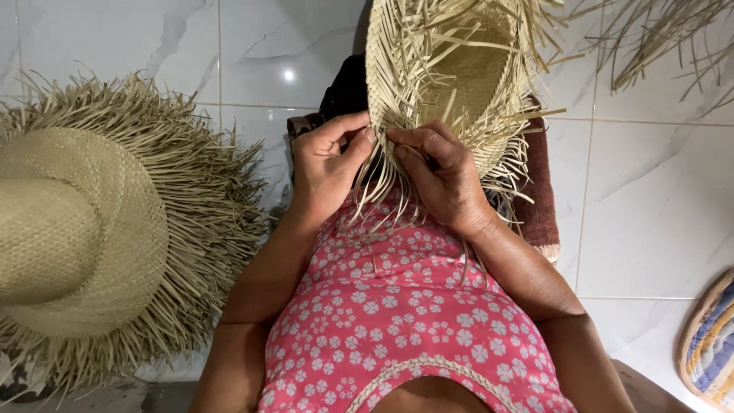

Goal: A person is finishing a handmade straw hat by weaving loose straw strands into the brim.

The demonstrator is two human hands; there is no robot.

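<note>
A half-woven straw hat (459, 69) stands on its edge in front of me, hollow side facing me, with loose pale strands hanging from its brim. My left hand (325, 164) pinches strands at the near edge of the brim between thumb and fingers. My right hand (440, 176) grips the neighbouring strands, fingertips touching those of the left. Both hands meet at the weave's lower rim, above my lap in a pink flowered dress (405, 321).
A finished-looking straw hat (84, 222) with a frayed fringe lies on the white tiled floor (642, 199) at the left. A dark brown cloth (539, 199) lies under the work. A striped woven mat (711, 344) shows at the right edge. More loose straw (657, 38) sits top right.
</note>
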